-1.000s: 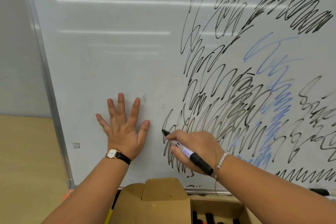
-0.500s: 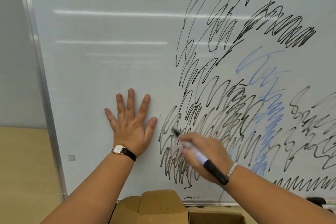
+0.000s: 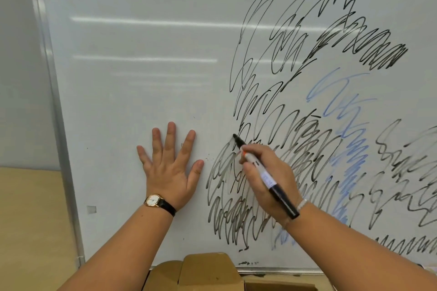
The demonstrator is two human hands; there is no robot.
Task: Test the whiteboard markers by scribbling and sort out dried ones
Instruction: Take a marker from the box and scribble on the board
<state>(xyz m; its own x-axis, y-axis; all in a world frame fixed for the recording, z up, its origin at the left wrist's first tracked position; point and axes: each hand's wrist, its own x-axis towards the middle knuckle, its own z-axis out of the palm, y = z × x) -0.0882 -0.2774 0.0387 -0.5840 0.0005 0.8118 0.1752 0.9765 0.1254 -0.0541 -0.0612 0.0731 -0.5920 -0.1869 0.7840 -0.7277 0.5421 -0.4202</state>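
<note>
Left hand (image 3: 169, 172): flat on whiteboard (image 3: 132, 78), fingers spread wide.
Right hand (image 3: 269, 179): fingers grip black marker (image 3: 264, 176), tip on scribbles.

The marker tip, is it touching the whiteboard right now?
Touching, as far as the head view shows: the marker tip meets the whiteboard at the black scribbles' edge with no gap visible, held in the right hand.

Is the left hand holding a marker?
No: the left hand lies flat, fingers spread, on the whiteboard; the right hand holds the marker.
</note>
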